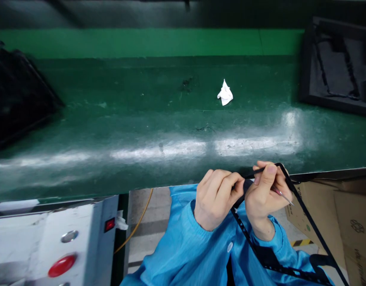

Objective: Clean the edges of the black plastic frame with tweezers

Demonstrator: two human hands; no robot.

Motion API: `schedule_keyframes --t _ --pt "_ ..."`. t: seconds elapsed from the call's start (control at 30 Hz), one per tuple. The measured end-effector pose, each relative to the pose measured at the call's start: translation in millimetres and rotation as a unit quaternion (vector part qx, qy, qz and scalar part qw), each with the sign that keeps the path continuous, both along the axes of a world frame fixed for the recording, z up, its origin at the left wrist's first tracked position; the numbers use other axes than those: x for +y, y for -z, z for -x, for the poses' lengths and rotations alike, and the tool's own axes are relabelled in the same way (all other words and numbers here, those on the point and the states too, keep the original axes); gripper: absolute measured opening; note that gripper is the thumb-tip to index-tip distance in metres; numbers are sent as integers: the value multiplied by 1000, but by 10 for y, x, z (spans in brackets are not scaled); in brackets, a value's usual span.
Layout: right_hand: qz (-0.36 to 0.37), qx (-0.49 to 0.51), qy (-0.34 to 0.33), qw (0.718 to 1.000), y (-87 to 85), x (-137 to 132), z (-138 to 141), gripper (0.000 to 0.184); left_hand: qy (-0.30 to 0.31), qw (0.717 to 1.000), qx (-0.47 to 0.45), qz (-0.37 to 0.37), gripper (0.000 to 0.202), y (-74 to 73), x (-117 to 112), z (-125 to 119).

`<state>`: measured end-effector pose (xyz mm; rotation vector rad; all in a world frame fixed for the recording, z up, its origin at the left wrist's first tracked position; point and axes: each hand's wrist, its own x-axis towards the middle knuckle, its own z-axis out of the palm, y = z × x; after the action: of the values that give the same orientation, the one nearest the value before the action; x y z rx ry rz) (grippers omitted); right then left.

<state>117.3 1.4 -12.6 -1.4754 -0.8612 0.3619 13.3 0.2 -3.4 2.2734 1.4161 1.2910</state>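
Note:
A thin black rectangular frame slants from the bench's front edge down across the blue sleeves. My left hand is closed, its thumb and fingers pinched on the frame near one corner. Close beside it, my right hand grips the frame's short upper side near the other corner. A slim tool with a pinkish part and a pointed metal tip pokes out of the right hand; its exact kind is unclear. What lies between the left fingertips is hidden.
On the green bench lies a crumpled white scrap. Black items are piled at left, a dark tray at right. Below stand a machine with a red button and cardboard boxes. An orange cable hangs beside the machine.

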Motion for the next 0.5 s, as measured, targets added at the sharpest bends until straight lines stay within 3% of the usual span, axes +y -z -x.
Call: schedule_keyframes --t 0.33,0.5 --pt "-3 48 32 998 -60 54 -90 33 -14 998 -19 50 13 63 -4 127" --pt "0 42 50 998 -80 86 -124 35 -7 998 -38 55 12 -9 -22 144"
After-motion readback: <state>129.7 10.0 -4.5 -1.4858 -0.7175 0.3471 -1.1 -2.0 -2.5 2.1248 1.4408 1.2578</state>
